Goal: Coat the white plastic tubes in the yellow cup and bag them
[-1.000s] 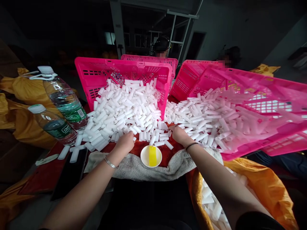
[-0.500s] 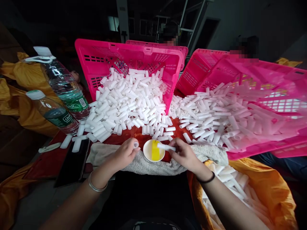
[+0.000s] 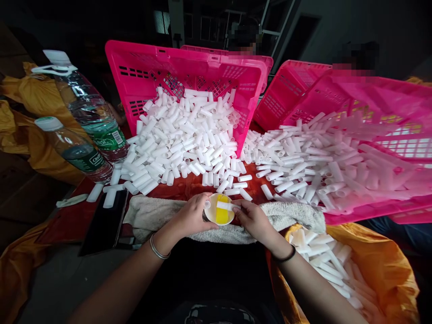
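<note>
My left hand (image 3: 192,216) is closed around a short white plastic tube (image 3: 207,204) at the left rim of a small white dish (image 3: 216,217) with a yellow pad inside. My right hand (image 3: 251,218) pinches a longer white tube (image 3: 225,206) and holds it across the dish. Both hands rest over a grey towel (image 3: 145,213) on the red table. Behind them, a pile of short white tubes (image 3: 182,139) spills from a tipped pink crate (image 3: 175,76). A second pile of longer tubes (image 3: 303,153) spills from another pink crate (image 3: 371,99) on the right.
Two water bottles (image 3: 84,121) stand at the left, with a dark phone (image 3: 104,225) lying below them. An orange bag (image 3: 378,270) at the lower right holds more white tubes. Other people sit behind the crates. More orange cloth lies at the far left.
Both hands pulled back from the piles, each with a white tube, and have come together over the small dish. The view has tilted downward a little.
</note>
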Tool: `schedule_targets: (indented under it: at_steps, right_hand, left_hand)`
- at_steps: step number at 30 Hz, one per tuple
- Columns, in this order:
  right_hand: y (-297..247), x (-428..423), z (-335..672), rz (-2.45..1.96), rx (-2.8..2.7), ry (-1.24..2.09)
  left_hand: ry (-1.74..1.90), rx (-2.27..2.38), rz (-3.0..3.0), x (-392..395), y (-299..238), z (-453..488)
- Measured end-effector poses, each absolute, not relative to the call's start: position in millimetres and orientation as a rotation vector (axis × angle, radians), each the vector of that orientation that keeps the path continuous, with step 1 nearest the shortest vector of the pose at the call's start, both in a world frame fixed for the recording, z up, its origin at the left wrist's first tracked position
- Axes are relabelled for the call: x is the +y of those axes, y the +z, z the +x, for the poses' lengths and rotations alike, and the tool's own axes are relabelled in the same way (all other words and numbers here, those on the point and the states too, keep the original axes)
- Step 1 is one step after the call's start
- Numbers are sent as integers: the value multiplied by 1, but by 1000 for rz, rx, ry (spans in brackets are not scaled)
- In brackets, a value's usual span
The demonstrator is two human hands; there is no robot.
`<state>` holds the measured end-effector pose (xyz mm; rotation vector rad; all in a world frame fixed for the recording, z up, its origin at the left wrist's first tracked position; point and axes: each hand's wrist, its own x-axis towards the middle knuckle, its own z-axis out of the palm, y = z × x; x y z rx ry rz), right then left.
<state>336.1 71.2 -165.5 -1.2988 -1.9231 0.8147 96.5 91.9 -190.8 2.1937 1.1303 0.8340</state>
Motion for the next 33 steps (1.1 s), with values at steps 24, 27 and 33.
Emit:
schedule_targets:
  at_steps: [24,27,33]
  right_hand:
    - [-169,66,338,-1072,-1926,716]
    - [-169,66,336,-1116,-1840,873]
    - [-168,65,335,-1122,-1836,823]
  left_hand:
    - [787,1150,2102,89,-182,93]
    - [777,1159,2107,89,-182,92]
    - [765,1164,2099,88,-179,92]
